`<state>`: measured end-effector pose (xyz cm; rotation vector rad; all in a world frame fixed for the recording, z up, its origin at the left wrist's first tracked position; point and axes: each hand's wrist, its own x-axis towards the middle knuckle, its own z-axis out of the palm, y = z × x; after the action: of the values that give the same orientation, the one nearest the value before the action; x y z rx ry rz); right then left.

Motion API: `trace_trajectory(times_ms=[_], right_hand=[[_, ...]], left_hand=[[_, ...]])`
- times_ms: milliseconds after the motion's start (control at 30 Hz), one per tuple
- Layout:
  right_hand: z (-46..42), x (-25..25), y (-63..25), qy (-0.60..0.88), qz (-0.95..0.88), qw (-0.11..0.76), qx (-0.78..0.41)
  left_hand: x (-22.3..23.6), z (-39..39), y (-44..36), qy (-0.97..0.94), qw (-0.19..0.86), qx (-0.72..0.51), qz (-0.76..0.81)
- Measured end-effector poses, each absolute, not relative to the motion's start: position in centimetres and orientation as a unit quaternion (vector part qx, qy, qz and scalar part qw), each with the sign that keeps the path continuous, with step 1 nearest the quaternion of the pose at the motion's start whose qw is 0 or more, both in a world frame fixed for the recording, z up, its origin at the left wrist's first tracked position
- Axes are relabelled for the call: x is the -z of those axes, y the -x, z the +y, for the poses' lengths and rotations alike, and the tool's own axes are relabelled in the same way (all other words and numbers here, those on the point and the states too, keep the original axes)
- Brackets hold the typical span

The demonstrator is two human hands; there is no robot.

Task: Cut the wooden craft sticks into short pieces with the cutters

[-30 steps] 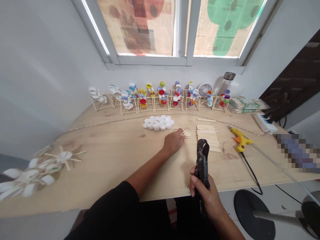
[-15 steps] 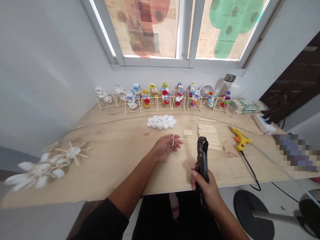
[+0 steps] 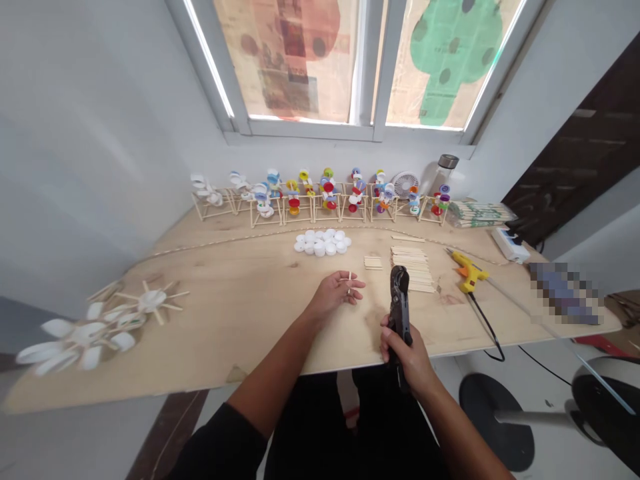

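My left hand (image 3: 336,297) is raised over the middle of the table with a short thin white stick (image 3: 350,276) held between its fingers. Closed around the handles of a black plier-like hand tool (image 3: 399,303), my right hand (image 3: 406,350) is at the table's front edge. The tool points up and away from me, and its jaws look closed. Just beyond the hands lie a small row of short cut sticks (image 3: 373,263), a pile of longer wooden sticks (image 3: 413,267) and a cluster of white bottle caps (image 3: 323,243).
Stick frames with coloured caps (image 3: 327,200) line the back by a small fan (image 3: 405,185) and a bottle (image 3: 445,173). A yellow glue gun (image 3: 469,268) and power strip (image 3: 510,245) are right. Flower-like stick wheels (image 3: 153,301) lie left. A cord (image 3: 240,237) crosses the table.
The camera view has turned slightly, shifting things on the right leftward. Both hands keep nearly the same places, still holding the stick and the tool.
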<state>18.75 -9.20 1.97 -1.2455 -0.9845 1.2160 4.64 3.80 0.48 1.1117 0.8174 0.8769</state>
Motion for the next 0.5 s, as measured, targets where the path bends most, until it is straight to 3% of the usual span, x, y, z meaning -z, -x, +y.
trace_trajectory(times_ms=[500], right_hand=[[-10.0,-1.6,-19.5,0.427,-0.32,0.651,-0.54]], left_hand=[[0.2,2.4,-6.0,-0.636,0.529,-0.386,0.407]])
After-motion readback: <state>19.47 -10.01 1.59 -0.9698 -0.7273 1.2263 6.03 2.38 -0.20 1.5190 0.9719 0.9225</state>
